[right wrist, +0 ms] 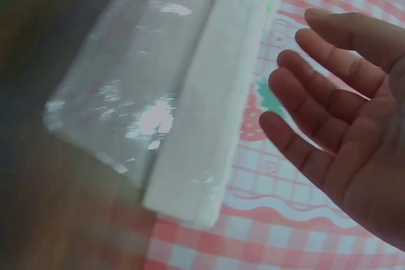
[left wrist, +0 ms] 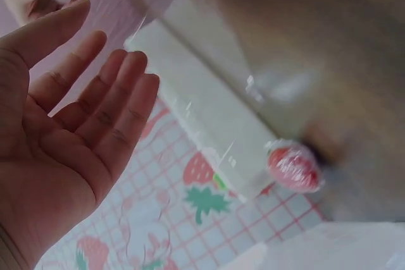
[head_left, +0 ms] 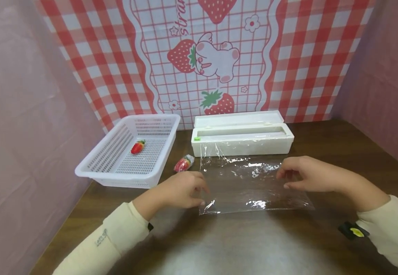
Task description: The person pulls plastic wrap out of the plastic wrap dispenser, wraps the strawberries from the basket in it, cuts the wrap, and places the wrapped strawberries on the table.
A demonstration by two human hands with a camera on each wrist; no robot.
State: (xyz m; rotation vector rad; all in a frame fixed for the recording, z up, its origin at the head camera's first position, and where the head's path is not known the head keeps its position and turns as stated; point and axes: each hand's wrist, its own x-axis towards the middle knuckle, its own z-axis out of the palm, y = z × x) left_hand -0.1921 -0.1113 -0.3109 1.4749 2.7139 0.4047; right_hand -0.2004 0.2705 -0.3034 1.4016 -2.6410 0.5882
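Note:
A sheet of clear cling film (head_left: pixel 236 187) stretches from a long white dispenser box (head_left: pixel 243 148) toward the front of the table. At the film's left edge is my left hand (head_left: pixel 181 190), its fingers loosely bent and its palm bare in the left wrist view. My right hand (head_left: pixel 310 174) hovers by the film's right side, with relaxed, spread fingers and nothing in them, as the right wrist view shows. Just beyond the left hand lies a strawberry wrapped in film (head_left: pixel 184 163), also visible as a shiny red bundle (left wrist: pixel 294 167) in the left wrist view.
A white plastic basket (head_left: pixel 116 175) stands at the left with one unwrapped strawberry (head_left: pixel 137 147) inside. The box's lid (head_left: pixel 238 119) is raised at the back. Behind it hangs a red-and-white checked cloth (head_left: pixel 309 57), and pink cloth (head_left: pixel 23 114) flanks the brown table (head_left: pixel 219 244).

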